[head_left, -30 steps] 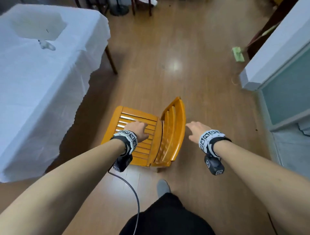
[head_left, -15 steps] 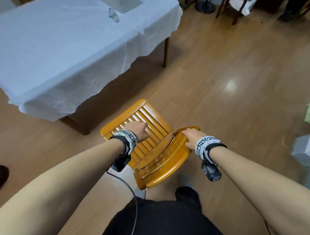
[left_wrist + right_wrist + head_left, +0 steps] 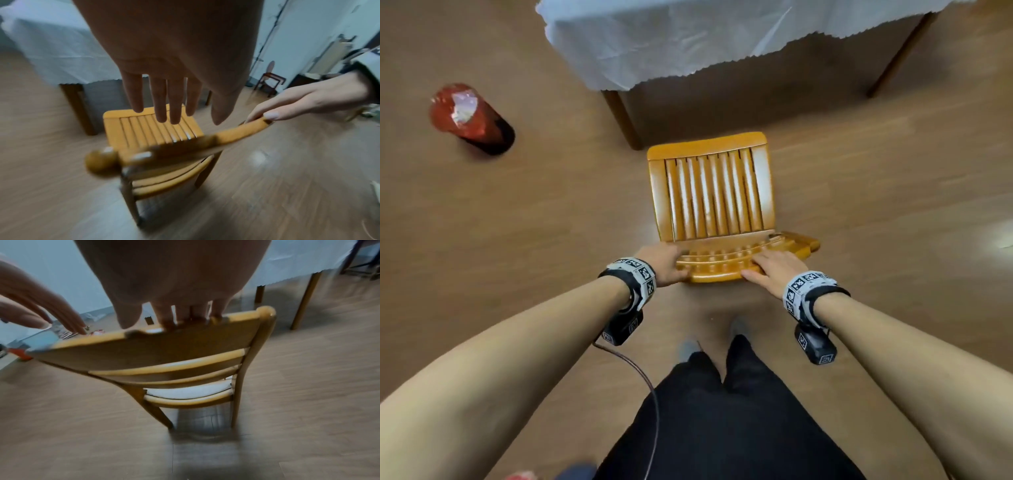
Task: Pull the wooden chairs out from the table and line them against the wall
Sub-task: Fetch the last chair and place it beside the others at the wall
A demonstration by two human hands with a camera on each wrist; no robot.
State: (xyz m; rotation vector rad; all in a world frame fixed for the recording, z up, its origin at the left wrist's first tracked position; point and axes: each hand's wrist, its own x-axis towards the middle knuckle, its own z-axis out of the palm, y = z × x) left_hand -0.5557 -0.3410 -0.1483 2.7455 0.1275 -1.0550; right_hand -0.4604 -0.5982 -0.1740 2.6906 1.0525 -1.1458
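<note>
The wooden chair [image 3: 709, 195] stands on the floor with its slatted seat toward the table [image 3: 688, 41] and its backrest toward me. My right hand [image 3: 774, 263] grips the top rail of the backrest, and in the right wrist view its fingers [image 3: 174, 316] hook over the rail of the chair [image 3: 164, 353]. My left hand [image 3: 667, 265] is at the left end of the backrest. In the left wrist view its fingers [image 3: 164, 100] are straight and spread above the chair [image 3: 152, 129], holding nothing.
The table's white cloth hangs down just beyond the chair, with a table leg [image 3: 621, 120] at the seat's front left. A red wrapped object [image 3: 469, 116] sits on the wooden floor to the left. My feet [image 3: 739, 329] are right behind the chair. Another chair [image 3: 269, 81] stands by the far wall.
The chair has swung round so its back faces me squarely. My left hand left the seat and moved to the backrest's left end. My right hand stays on the top rail.
</note>
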